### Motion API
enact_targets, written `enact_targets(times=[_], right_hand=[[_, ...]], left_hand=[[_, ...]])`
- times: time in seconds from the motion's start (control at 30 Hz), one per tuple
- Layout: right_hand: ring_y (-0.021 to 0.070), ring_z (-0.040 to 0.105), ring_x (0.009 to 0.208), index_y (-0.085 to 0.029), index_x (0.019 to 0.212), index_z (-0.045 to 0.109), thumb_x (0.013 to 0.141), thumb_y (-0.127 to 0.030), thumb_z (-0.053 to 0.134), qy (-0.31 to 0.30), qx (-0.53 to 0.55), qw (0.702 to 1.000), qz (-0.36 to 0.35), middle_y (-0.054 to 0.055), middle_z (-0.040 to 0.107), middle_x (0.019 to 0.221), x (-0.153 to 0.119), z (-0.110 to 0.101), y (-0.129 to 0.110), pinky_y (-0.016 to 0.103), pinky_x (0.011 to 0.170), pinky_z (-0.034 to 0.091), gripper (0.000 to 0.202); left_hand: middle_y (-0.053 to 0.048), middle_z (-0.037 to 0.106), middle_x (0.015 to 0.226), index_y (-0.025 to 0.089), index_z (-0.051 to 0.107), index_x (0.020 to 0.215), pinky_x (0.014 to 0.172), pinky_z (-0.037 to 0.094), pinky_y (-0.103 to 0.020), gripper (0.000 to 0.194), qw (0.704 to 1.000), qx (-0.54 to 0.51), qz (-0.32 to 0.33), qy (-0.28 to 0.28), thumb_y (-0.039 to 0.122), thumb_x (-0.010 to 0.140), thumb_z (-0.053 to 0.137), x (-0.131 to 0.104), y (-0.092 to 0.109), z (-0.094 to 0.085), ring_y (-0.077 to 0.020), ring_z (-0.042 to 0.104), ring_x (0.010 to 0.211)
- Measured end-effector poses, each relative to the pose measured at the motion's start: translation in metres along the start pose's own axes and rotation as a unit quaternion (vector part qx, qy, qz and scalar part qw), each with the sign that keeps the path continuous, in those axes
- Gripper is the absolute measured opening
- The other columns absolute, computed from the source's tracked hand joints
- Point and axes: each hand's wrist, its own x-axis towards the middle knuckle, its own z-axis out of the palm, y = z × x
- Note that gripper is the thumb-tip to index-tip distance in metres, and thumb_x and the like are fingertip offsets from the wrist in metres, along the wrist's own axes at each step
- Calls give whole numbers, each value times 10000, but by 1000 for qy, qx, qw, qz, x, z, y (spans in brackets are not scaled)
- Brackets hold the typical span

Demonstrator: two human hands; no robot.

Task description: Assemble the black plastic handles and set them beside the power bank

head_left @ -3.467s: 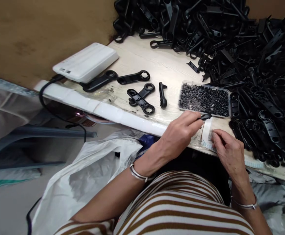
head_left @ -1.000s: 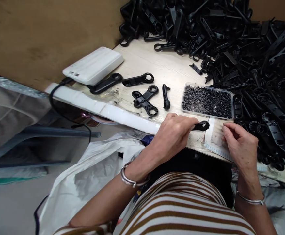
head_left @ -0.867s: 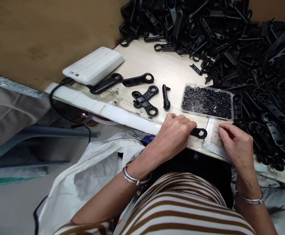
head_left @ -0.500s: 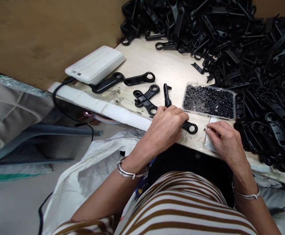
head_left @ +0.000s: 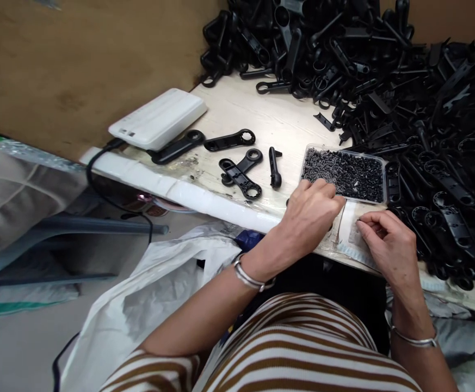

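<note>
My left hand point(head_left: 313, 215) is over the table's front edge with its fingers curled downward and closed. What they grip is hidden beneath the knuckles; a bit of black shows at the left of the fingers and another under them. To its right, my right hand point(head_left: 388, 239) pinches thumb and forefinger together, with a tiny dark piece just visible at the tips. Behind both hands stands a clear plastic box point(head_left: 384, 177) of small black pieces and tiny metallic ones. A black lever-shaped part point(head_left: 275, 167) lies left of the box, beside two crossed black ring-ended handles point(head_left: 241, 177).
A large heap of black plastic parts point(head_left: 343, 60) covers the back and right of the table point(head_left: 237, 114). At the left are a white power bank point(head_left: 159, 117) with a black cable point(head_left: 94, 174) and more ring-ended handles point(head_left: 229, 140). White sheeting point(head_left: 139, 288) hangs below the edge.
My left hand has moved right, closer to the box, and the black ring-ended handle seen under it is now mostly hidden. My right hand has shifted slightly right, still pinching. The view has tilted a little.
</note>
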Motion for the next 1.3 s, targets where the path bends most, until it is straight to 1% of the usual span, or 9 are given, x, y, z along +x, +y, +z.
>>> enact_targets(times=[0.43, 0.53, 0.6, 0.67, 0.77, 0.83, 0.9, 1.13, 1.3], right_hand=[[126, 565, 639, -198, 810, 662, 864, -237, 585, -14, 89, 996, 22, 16, 642, 792, -16, -3, 8, 258, 624, 488, 102], [128, 575, 576, -196, 828, 686, 827, -292, 650, 3, 178, 979, 102, 7, 649, 711, -18, -6, 11, 248, 538, 489, 103], [124, 574, 507, -193, 828, 697, 781, -313, 708, 10, 251, 955, 158, -13, 635, 621, -19, -8, 13, 238, 485, 488, 130], [123, 583, 474, -189, 809, 702, 736, -313, 756, 10, 314, 931, 187, -20, 632, 579, -19, -10, 14, 228, 455, 492, 153], [120, 600, 470, -189, 780, 710, 703, -293, 789, 10, 375, 907, 191, -8, 660, 591, -19, -10, 12, 215, 445, 497, 152], [120, 606, 480, -193, 782, 717, 702, -276, 793, 10, 391, 902, 181, -2, 671, 605, -19, -9, 9, 213, 448, 497, 138], [117, 608, 494, -201, 789, 723, 710, -253, 788, 11, 384, 909, 162, -3, 680, 627, -19, -10, 5, 215, 462, 500, 115], [140, 666, 691, -238, 797, 723, 769, -165, 744, 6, 242, 970, 19, -7, 717, 800, -22, -17, -7, 250, 639, 549, 81], [136, 658, 728, -222, 838, 690, 829, -115, 687, -11, 168, 983, -79, -3, 704, 803, -17, -20, -20, 243, 650, 535, 107]], left_hand=[[-87, 597, 757, 123, 627, 718, 704, 373, -375, 210, 976, 117, 183, 4, 38, 873, 515, 30, 3, 11, -236, 536, 841], [-99, 622, 813, 116, 623, 751, 724, 414, -367, 214, 986, 52, 161, -15, 39, 892, 482, 27, 1, 9, -228, 560, 856], [-102, 655, 878, 116, 624, 793, 750, 456, -345, 209, 988, -101, 119, -23, 49, 908, 463, 20, 3, 5, -204, 591, 865], [-90, 689, 912, 122, 627, 839, 759, 499, -310, 154, 939, -340, 42, -25, 85, 907, 494, 10, 9, 1, -173, 632, 850], [-69, 716, 827, 121, 645, 856, 675, 545, -276, 63, 731, -673, -101, -49, 181, 853, 624, -4, 20, -2, -158, 680, 749], [-55, 711, 744, 115, 657, 807, 611, 551, -259, 143, 592, -785, -166, -72, 237, 779, 727, -10, 26, -2, -156, 685, 675], [-36, 701, 675, 113, 666, 758, 593, 547, -239, 216, 525, -824, -201, -75, 262, 694, 810, -13, 29, 1, -138, 673, 619], [-7, 679, 586, 113, 725, 730, 566, 517, -186, 217, 526, -819, -216, -76, 240, 616, 859, -19, 21, 1, -84, 610, 535], [-5, 682, 614, 106, 738, 773, 562, 523, -173, 211, 529, -818, -209, -87, 232, 638, 840, -21, 16, -1, -74, 608, 536]])
